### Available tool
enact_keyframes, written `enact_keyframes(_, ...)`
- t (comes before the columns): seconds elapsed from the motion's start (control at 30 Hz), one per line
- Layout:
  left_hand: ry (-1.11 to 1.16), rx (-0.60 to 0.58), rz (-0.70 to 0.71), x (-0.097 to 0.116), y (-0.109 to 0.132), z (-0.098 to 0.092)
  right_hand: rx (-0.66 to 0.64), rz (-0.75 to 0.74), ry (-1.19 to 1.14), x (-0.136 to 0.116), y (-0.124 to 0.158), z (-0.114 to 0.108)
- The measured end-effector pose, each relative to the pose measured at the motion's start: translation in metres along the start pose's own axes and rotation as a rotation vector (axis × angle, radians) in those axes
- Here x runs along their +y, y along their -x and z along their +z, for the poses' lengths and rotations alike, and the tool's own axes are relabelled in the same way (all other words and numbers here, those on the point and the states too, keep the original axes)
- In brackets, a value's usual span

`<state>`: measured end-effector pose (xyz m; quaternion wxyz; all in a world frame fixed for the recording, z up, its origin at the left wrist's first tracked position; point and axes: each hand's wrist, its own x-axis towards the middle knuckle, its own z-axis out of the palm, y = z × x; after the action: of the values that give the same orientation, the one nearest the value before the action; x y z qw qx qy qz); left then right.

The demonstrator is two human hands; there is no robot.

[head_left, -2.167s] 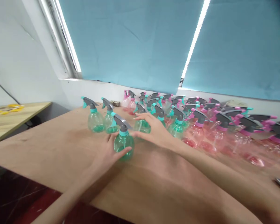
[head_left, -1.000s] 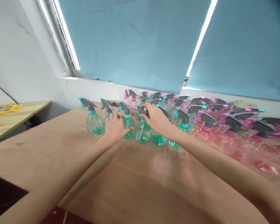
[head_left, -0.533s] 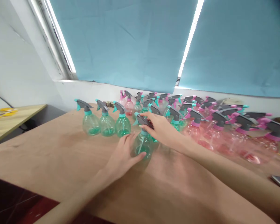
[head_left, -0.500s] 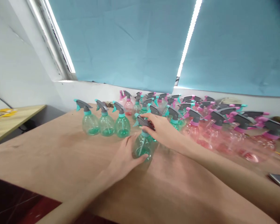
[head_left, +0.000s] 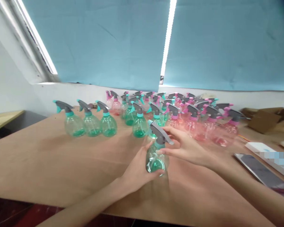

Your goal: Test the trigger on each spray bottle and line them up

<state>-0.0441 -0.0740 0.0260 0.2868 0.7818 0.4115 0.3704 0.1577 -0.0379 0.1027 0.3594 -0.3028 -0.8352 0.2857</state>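
A clear green spray bottle (head_left: pixel 154 160) with a grey and turquoise spray head is held near the middle, tilted slightly, its nozzle pointing left. My left hand (head_left: pixel 138 167) wraps around the bottle's round body, thumb across the front near the base. At the neck, my right hand (head_left: pixel 183 145) has its thumb on the front and its fingers curled behind the spray head; the fingertips are partly hidden. Three green spray bottles (head_left: pixel 109 125) stand in a row to the left. Just behind the held bottle is another green spray bottle (head_left: pixel 139 126).
Many pink spray bottles (head_left: pixel 209 126) and green ones crowd the back and right of the wooden table (head_left: pixel 68 167). At the right lie a phone (head_left: pixel 260 170), a white box (head_left: pixel 267 154) and brown cardboard (head_left: pixel 265 119). A blue blind (head_left: pixel 104 44) hangs behind.
The held bottle has come nearer to me. My right hand has slid from the top of the spray head down to the neck. The view has turned right, showing the phone and box.
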Motion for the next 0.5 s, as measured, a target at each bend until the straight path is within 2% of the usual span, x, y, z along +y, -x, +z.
enact_keyframes(0.2,0.074,-0.088,0.145,0.010,-0.022,0.040,0.171,0.105,-0.092,0.017,0.024,-0.008)
enact_keyframes(0.3,0.122,-0.141,0.183,0.010,-0.034,0.055,0.223,0.138,-0.054,0.018,0.032,-0.014)
enact_keyframes(0.5,0.086,-0.194,0.203,0.005,-0.050,0.065,0.361,0.155,0.091,0.027,0.036,-0.019)
